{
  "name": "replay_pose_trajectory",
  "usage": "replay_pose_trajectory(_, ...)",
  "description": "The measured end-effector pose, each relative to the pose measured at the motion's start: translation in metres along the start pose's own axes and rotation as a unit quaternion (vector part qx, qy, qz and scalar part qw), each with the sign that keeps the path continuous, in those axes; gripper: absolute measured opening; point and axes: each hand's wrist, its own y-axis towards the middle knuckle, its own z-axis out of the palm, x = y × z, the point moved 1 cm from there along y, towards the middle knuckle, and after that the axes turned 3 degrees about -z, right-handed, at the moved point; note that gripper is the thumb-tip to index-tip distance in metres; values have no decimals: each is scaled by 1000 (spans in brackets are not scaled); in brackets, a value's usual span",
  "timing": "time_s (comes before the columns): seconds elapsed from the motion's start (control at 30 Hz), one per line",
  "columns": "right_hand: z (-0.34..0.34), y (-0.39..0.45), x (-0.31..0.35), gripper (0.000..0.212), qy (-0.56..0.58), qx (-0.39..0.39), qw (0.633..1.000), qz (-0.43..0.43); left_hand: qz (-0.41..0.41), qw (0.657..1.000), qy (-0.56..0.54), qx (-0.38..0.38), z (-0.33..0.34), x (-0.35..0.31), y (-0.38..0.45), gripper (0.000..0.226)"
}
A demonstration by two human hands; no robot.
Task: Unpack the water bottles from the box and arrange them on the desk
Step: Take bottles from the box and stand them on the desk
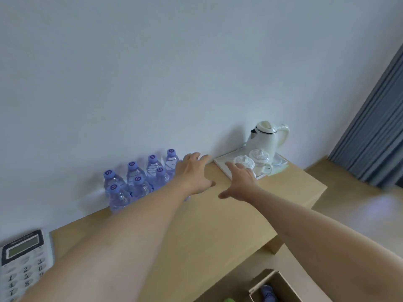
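Several clear water bottles [135, 182] with purple caps stand in two rows on the wooden desk [207, 225], against the wall. My left hand [193, 173] reaches over the right end of the rows with fingers spread and holds nothing. My right hand [239, 182] hovers with straight fingers over the desk, beside the white tray, also with nothing in it. The cardboard box [281, 286] stands open below the desk's front edge at bottom right, with a blue bottle part [268, 294] visible inside.
A white tray [224, 166] at the desk's right end carries a white kettle [266, 140] and two lidded cups [250, 162]. A desk telephone keypad [24, 262] sits at the left. A grey curtain [375, 127] hangs at the right.
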Motion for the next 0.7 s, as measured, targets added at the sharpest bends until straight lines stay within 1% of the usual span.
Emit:
replay_pose_trajectory(0.17, -13, -49, -63, 119, -1, -13, 996, 86, 60, 997, -11, 38, 33, -59, 1, 87)
replay_pose_trajectory(0.3, -17, -85, -119, 121, 7, -10, 986, 167, 104, 992, -20, 76, 62, -114, 1, 87)
replay_pose_trajectory(0.4, -17, -113, -162, 117, 14, -22, 974, 226, 139, 984, 4, 112, 90, -159, 2, 89)
replay_pose_trajectory(0.5, -15, -141, -208, 114, 23, -18, 960, 278, 170, 975, 17, 144, 121, -207, 3, 90)
replay_pose_trajectory(0.7, 4, -186, -300, 110, 64, -3, 933, 355, 225, 954, 35, 197, 187, -289, -8, 88)
